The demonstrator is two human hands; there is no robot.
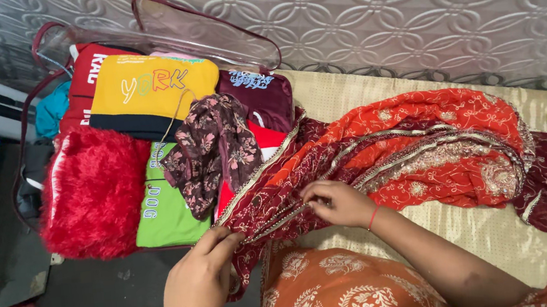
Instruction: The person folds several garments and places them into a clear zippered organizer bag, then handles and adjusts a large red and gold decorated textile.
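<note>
Red and maroon embroidered cloth with a gold-trimmed border [414, 142] is being held at its near edge by both hands, while most of it is lying loosely bunched and spread across the cream dotted bed cover [498, 231]. The left hand [196, 287] is being kept closed in a pinch on the beaded border at the cloth's corner, and the right hand [336, 202] is being closed on the same border a little further along, so a short stretch of trim is being drawn taut between them. Judging from this, only the edge is being lined up, and the bulk of the cloth is not yet folded. Beside it, the clear plastic zip bag with maroon piping [206, 28] is lying open and is already being filled with folded garments: a yellow top [151, 88], a light green one [164, 212], a fluffy red piece [91, 193] and a brown floral fabric [212, 150] draped on top.
</note>
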